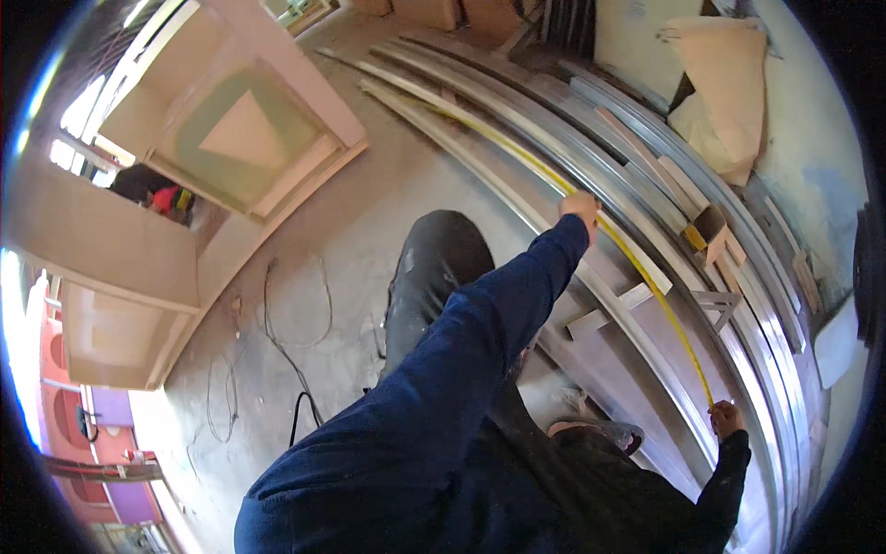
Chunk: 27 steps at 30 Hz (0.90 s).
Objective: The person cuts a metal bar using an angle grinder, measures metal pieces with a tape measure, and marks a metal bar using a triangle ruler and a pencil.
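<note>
A long yellow measuring tape runs along the metal profiles on the floor. My left hand, in a navy sleeve, reaches across to the right and is closed on the tape partway along it. Past that hand the tape carries on toward the far end of the profiles. Lower right, my right hand, in a dark sleeve, pinches the near part of the tape. Beneath the tape and beside it lie several long silvery metal profiles. My bent knee rises between the left arm and the profiles.
A pale boxy panel structure stands on the left, with a red and black tool inside an opening. Thin cables lie on the grey floor. Wood offcuts rest on the profiles, and brown paper leans against the wall.
</note>
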Each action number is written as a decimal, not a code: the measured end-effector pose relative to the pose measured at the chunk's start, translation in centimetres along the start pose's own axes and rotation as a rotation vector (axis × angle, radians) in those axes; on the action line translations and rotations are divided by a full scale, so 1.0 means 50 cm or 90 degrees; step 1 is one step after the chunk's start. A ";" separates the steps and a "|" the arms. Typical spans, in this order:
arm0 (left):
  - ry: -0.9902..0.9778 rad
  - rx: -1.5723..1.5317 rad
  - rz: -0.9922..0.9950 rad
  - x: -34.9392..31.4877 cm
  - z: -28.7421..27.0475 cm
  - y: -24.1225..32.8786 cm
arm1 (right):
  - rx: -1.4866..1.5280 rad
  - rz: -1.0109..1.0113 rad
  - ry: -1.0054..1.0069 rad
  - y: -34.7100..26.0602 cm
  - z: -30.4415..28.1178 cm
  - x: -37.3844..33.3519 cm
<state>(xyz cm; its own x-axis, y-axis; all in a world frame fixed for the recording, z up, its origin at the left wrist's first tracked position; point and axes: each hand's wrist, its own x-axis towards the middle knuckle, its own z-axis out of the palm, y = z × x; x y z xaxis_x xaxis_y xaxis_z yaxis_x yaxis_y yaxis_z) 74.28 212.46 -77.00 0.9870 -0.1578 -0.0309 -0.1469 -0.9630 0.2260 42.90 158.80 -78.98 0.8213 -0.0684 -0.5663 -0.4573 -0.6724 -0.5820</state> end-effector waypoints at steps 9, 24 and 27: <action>0.013 0.096 0.016 0.159 -0.115 -0.104 | 0.045 0.082 -0.033 -0.052 -0.007 -0.087; -0.014 0.191 -0.044 0.168 -0.123 -0.423 | 0.001 0.042 0.028 -0.176 0.228 -0.009; 0.022 -0.018 -0.127 0.176 -0.024 -0.502 | 0.034 0.042 -0.002 -0.188 0.264 0.009</action>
<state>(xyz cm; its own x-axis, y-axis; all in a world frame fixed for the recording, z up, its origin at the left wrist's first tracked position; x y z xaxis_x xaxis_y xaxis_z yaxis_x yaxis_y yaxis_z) 86.73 235.50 -81.78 0.9981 0.0439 -0.0440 0.0534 -0.9678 0.2460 43.07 174.83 -81.44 0.7880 -0.1088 -0.6060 -0.5275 -0.6268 -0.5734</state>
